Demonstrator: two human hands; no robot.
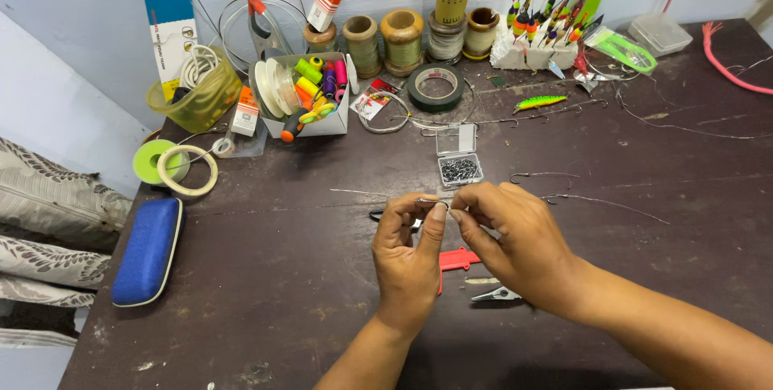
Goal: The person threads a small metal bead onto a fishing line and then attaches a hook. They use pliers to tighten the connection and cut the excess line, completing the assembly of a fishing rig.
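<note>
My left hand [409, 249] and my right hand [511, 237] meet over the middle of a dark table [266, 277]. Both pinch a thin metal wire [362, 193] between thumbs and fingertips; its ends stick out to the left and to the right toward a long thin strand [612, 205]. A small open clear box of dark hooks [459, 169] lies just beyond my fingers. Under my hands lie a red plastic tool [459, 260] and small metal pliers [498, 294], partly hidden.
A blue case [147, 251] lies at the left edge near two tape rolls [187, 170]. At the back stand thread spools [403, 36], a white box of coloured spools [310, 96], black tape [436, 86], fishing floats in foam [547, 24] and a green lure [539, 102].
</note>
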